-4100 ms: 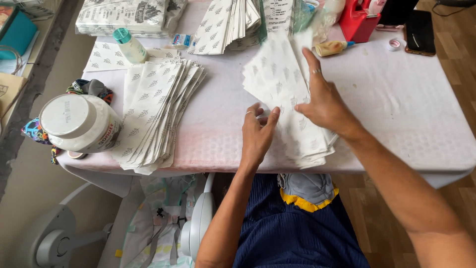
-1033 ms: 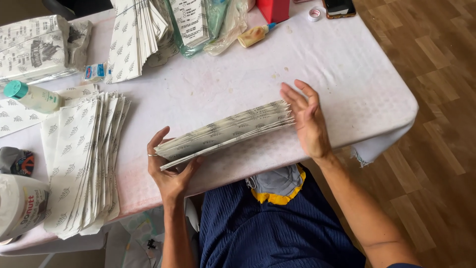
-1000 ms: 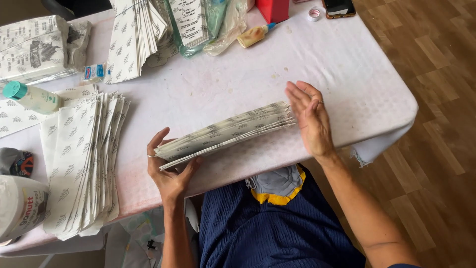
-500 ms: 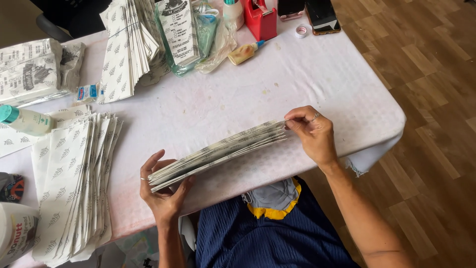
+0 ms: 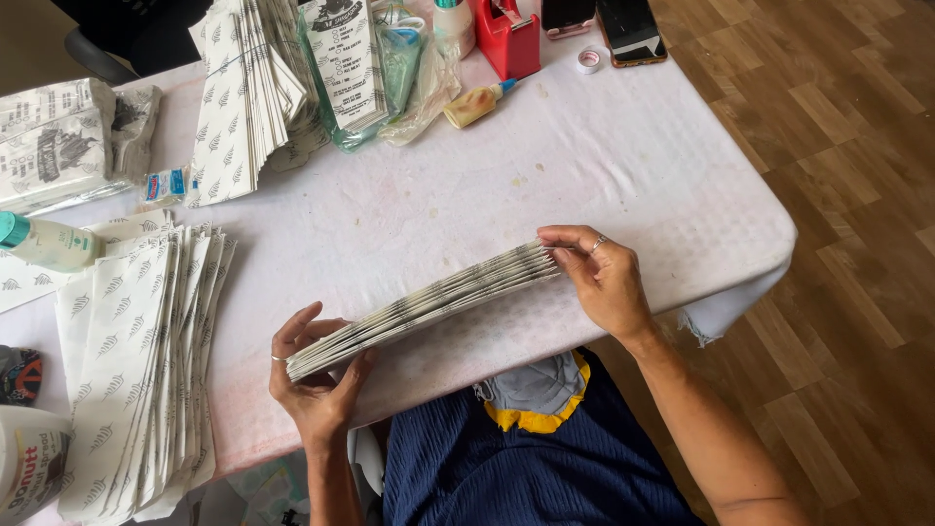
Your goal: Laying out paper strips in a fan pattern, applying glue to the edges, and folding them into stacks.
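the stack of paper bags (image 5: 429,304) stood on its long edge on the white tablecloth (image 5: 545,166), near the front of the table, held between both hands. the left hand (image 5: 317,375) was closed around its near end, thumb on one side and fingers cupping the other. the right hand (image 5: 604,282) pinched the far end with its fingertips. to the left a fanned pile of flat bags (image 5: 136,360) lay on the cloth, well apart from the held stack. farther back a clear plastic pouch (image 5: 365,68) held a printed packet, beside a small glue bottle (image 5: 472,105) lying on its side and a red tape dispenser (image 5: 506,39).
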